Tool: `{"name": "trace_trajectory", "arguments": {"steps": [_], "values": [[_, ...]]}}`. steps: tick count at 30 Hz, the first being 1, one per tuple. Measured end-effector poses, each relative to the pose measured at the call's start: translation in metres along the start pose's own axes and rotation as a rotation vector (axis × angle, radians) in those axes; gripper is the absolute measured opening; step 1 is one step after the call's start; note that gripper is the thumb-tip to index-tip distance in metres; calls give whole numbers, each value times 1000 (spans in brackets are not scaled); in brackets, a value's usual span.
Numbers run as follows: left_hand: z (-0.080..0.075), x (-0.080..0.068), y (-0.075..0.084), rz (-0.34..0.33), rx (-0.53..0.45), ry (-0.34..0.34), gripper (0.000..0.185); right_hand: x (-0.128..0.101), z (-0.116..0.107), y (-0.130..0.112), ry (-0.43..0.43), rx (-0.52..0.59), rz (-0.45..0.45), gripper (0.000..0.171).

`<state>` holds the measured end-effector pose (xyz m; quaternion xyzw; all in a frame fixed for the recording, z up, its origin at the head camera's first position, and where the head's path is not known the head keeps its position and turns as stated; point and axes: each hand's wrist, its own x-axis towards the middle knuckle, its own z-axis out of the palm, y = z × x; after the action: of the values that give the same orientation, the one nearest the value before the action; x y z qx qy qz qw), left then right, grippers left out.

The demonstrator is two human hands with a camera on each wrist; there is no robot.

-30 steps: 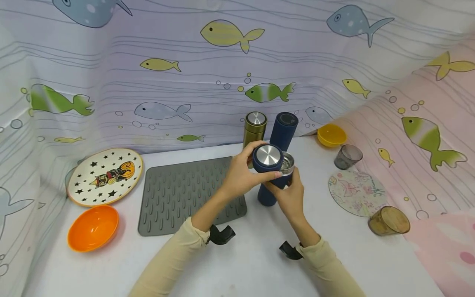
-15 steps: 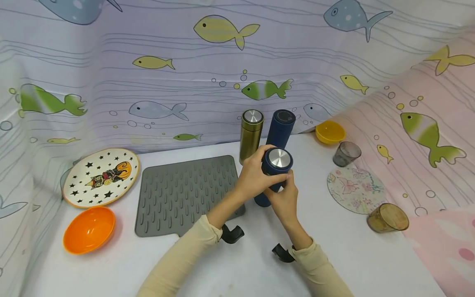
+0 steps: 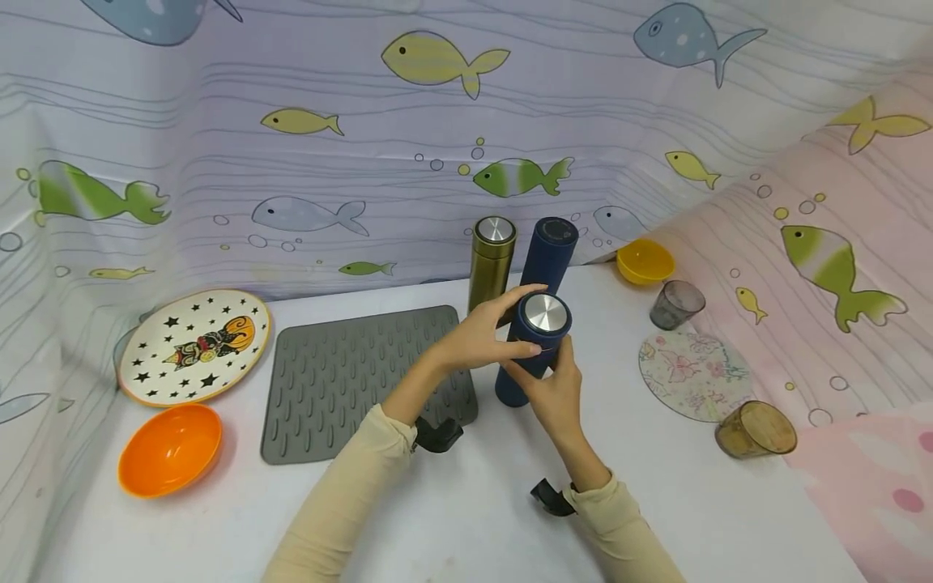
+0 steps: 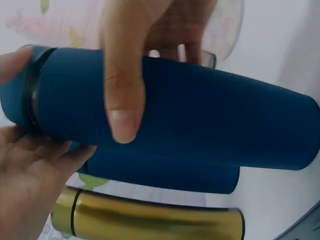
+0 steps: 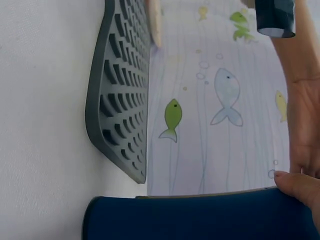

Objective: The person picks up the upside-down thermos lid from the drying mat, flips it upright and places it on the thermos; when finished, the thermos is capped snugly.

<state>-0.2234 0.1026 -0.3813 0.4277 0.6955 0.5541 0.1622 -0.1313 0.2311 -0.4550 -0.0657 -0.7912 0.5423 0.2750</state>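
Note:
A dark blue thermos (image 3: 513, 389) stands tilted between both hands, near the right edge of the grey mat. Its lid (image 3: 545, 314), blue with a silver top, sits over the bottle's mouth; the left wrist view shows a dark ring (image 4: 34, 92) where lid and body meet. My left hand (image 3: 484, 332) holds the lid from the left, thumb in front and fingers behind. Lower down, my right hand (image 3: 557, 397) grips the body (image 4: 200, 110), its thumb lying across the front. Behind stand a second blue thermos (image 3: 548, 255) and a gold thermos (image 3: 491, 271).
On the left are the grey ridged mat (image 3: 357, 380), a star-patterned plate (image 3: 195, 348) and an orange bowl (image 3: 171, 449). To the right are a yellow bowl (image 3: 645, 261), a grey glass (image 3: 676, 304), a round floral mat (image 3: 692, 376) and an amber glass (image 3: 756, 429).
One second ago the left hand held the lid beside the thermos's exposed steel mouth. The lid has moved right onto the mouth. The right hand keeps gripping the body.

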Motion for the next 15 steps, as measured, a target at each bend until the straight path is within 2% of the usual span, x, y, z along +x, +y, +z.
{"name": "trace_trajectory", "arguments": {"steps": [2, 5, 7, 9, 10, 11, 13, 15], "values": [[5, -2, 0, 28, 56, 84, 76, -1, 1, 0, 5, 16, -1, 74], [25, -5, 1, 48, 207, 320, 77, -2, 2, 1, 26, 5, -4, 63], [39, -6, 2, 37, 311, 467, 80, -2, 2, 1, 38, -12, -13, 53], [47, -6, 3, 30, 355, 533, 87, -2, 3, 1, 36, -26, -28, 44], [48, -6, 3, 33, 348, 532, 90, -2, 3, 1, 31, -36, -41, 41], [46, -7, 4, 43, 328, 503, 94, -2, 3, 1, 26, -38, -48, 41], [36, -7, 6, 59, 247, 374, 97, -2, 4, 1, 19, -41, -59, 45], [25, -8, 7, 67, 182, 252, 97, -3, 4, -1, 18, -40, -50, 55]]}}
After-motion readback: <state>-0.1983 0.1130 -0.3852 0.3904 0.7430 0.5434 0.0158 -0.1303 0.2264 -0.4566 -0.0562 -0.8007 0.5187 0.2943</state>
